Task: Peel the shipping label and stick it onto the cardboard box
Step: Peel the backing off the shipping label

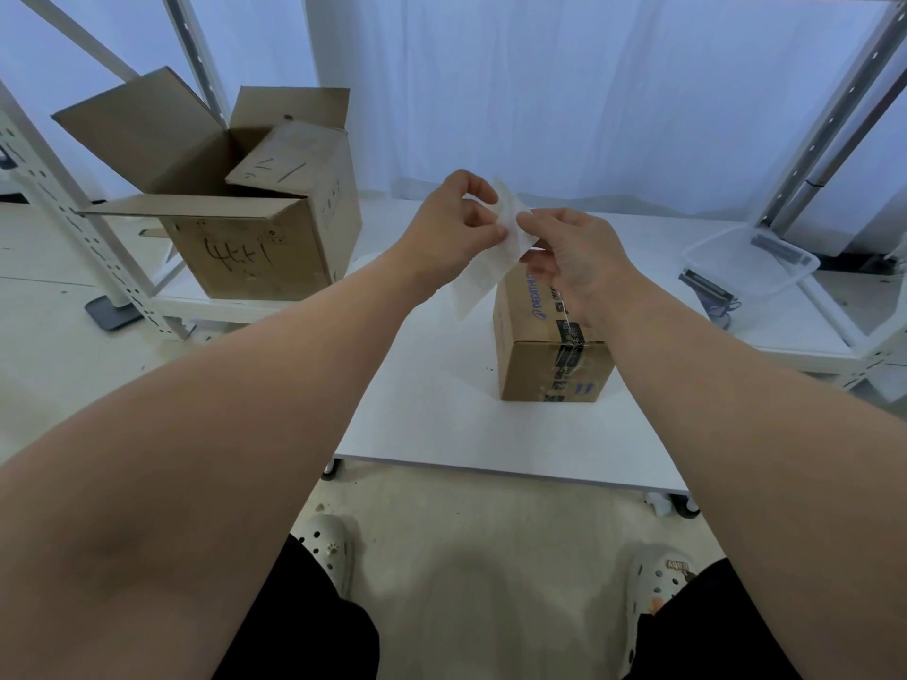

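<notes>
Both the left hand (pixel 459 223) and the right hand (pixel 572 260) pinch a thin white shipping label (pixel 483 272) above the taped cardboard box (pixel 549 346) mid-table (pixel 441 424); bare white surface lies leftward.

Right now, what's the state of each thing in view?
shipping label, unstuck, held in air, top edge pinched.
left hand, pinching label.
right hand, pinching label.
taped cardboard box, closed, upright on white table.
large cardboard box, flaps open, on shelf.
clear plastic tub, lidless.
</notes>
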Demonstrator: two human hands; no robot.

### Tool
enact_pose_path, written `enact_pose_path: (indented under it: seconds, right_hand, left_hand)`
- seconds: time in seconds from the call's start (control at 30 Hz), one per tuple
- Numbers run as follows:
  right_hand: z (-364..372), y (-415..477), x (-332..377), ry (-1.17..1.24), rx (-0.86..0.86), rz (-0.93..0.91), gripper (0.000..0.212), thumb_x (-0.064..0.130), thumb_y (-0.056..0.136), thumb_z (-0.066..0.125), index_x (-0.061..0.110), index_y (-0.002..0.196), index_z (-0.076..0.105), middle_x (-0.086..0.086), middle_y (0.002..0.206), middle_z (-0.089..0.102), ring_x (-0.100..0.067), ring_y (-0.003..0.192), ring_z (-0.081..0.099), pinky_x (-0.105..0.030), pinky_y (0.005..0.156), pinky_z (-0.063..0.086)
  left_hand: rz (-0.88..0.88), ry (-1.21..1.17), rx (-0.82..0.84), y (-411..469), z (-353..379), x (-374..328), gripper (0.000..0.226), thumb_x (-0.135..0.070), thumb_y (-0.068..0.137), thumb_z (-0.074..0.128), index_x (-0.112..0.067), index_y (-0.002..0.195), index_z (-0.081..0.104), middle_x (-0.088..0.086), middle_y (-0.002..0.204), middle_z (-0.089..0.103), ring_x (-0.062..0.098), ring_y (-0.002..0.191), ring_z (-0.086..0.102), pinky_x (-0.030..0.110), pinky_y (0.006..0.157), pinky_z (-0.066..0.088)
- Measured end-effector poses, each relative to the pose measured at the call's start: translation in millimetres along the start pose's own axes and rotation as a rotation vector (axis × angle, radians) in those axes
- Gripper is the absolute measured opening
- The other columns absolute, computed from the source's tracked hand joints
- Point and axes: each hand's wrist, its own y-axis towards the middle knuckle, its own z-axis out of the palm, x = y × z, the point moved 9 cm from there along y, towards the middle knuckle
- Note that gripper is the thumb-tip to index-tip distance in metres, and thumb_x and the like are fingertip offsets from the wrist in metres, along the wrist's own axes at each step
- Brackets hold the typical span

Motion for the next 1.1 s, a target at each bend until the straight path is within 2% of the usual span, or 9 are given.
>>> enact_pose_path:
  seconds: [0.07,0.2,0.27,0.33,0.4,0.5,0.8,0.93,1.1]
  right_hand:
    - [-1,0,0,-0.003,-0.009,-0.001,0.003,0.015,0.087,0.065,0.015,0.084,0.064,-0.006,0.088,0.07,-0.024,0.081,0.067,-0.04,0.091,0.05]
    - [-3,1,1,-0.054,-0.024,-0.02,0.008,0.008,0.086,0.064,0.014,0.081,0.064,-0.008,0.088,0.069,-0.022,0.075,0.067,-0.032,0.078,0.048]
    - [-4,1,3,-0.115,-0.029,-0.049,0.011,0.002,0.084,0.061,0.012,0.081,0.064,-0.009,0.091,0.069,-0.019,0.072,0.067,-0.023,0.069,0.053]
    - [-4,1,5,-0.186,-0.032,-0.083,0.011,0.0,0.083,0.061,0.011,0.085,0.065,-0.01,0.094,0.069,-0.016,0.072,0.066,-0.015,0.058,0.051]
    - [-5,2,4,-0.245,-0.038,-0.1,0.01,0.006,0.081,0.062,0.015,0.084,0.066,-0.009,0.094,0.07,-0.017,0.079,0.067,-0.02,0.064,0.051]
    - [-4,1,4,-0.312,-0.04,-0.11,0.006,0.018,0.079,0.065,0.023,0.076,0.065,-0.003,0.087,0.07,-0.023,0.088,0.066,-0.037,0.083,0.052]
    - [4,-1,2,-0.207,0.006,-0.052,0.021,0.0,0.084,0.053,0.016,0.075,0.062,-0.008,0.091,0.065,-0.025,0.092,0.062,-0.039,0.09,0.053]
    - [7,-1,1,-0.159,0.027,-0.027,0.01,0.012,0.085,0.058,0.018,0.082,0.065,-0.011,0.098,0.068,-0.026,0.096,0.063,-0.039,0.091,0.051]
    - [6,-2,-1,-0.181,0.022,-0.025,0.007,0.024,0.086,0.065,0.02,0.08,0.066,-0.01,0.099,0.071,-0.03,0.104,0.066,-0.042,0.098,0.05]
  left_hand:
    - [0.004,0.008,0.012,-1,1,-1,0.025,-0.006,0.085,0.063,-0.012,0.103,0.046,0.009,0.081,0.06,0.014,0.066,0.051,0.014,0.054,0.04]
    - [-0.015,0.02,0.025,-1,3,2,0.028,-0.002,0.084,0.061,-0.012,0.104,0.045,0.001,0.076,0.056,0.007,0.057,0.047,0.009,0.044,0.036]
    - [-0.03,0.012,0.015,0,4,3,0.028,-0.007,0.085,0.062,-0.014,0.106,0.046,-0.001,0.083,0.056,0.008,0.066,0.051,0.008,0.048,0.039]
    - [-0.049,-0.014,0.002,1,5,5,0.026,-0.015,0.087,0.062,-0.015,0.108,0.046,0.001,0.092,0.061,0.011,0.078,0.057,0.013,0.061,0.044]
    - [-0.088,-0.05,0.003,3,6,9,0.027,-0.026,0.089,0.061,-0.016,0.109,0.047,0.005,0.101,0.063,0.015,0.086,0.064,0.023,0.076,0.048]
    - [-0.187,-0.115,0.025,4,9,20,0.038,-0.038,0.089,0.061,-0.011,0.112,0.049,0.008,0.109,0.066,0.019,0.088,0.069,0.031,0.084,0.056]
    - [-0.226,-0.104,0.026,2,6,28,0.023,-0.02,0.093,0.058,-0.001,0.107,0.058,0.011,0.103,0.067,0.019,0.082,0.067,0.034,0.084,0.056]
    - [-0.185,-0.046,0.017,1,4,24,0.013,-0.018,0.09,0.062,-0.011,0.082,0.056,0.011,0.099,0.067,0.021,0.09,0.065,0.031,0.084,0.054]
    - [-0.12,0.027,0.043,0,6,19,0.011,-0.018,0.089,0.063,-0.012,0.081,0.059,0.006,0.089,0.062,0.015,0.082,0.058,0.024,0.075,0.05]
